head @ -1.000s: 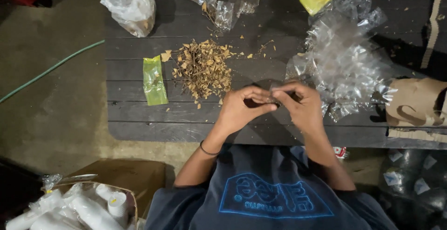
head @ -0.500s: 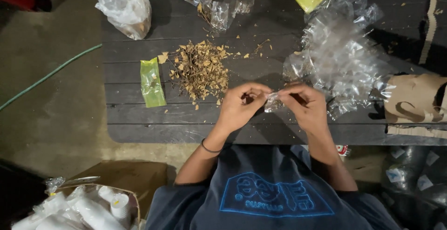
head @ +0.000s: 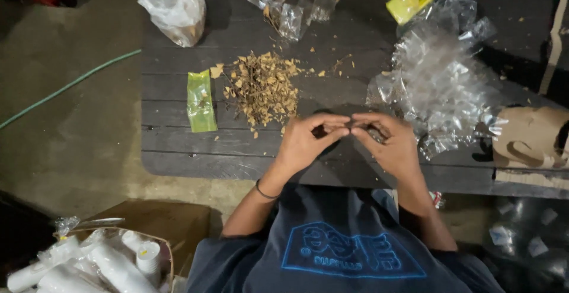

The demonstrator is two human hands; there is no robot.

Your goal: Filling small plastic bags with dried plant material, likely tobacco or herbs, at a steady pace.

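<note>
Dark wooden planks make up the desk (head: 178,162), which stands on a bare concrete floor (head: 71,133) crossed by a green hose (head: 65,85). Over its near edge the left hand (head: 305,142) and right hand (head: 388,145) meet fingertip to fingertip, each grip pinched narrow on something too small and hidden to name. Just beyond them lies a pile of dry brown flakes (head: 264,88), with a green packet (head: 200,100) beside it and a heap of clear bags (head: 438,85) by the right hand.
</note>
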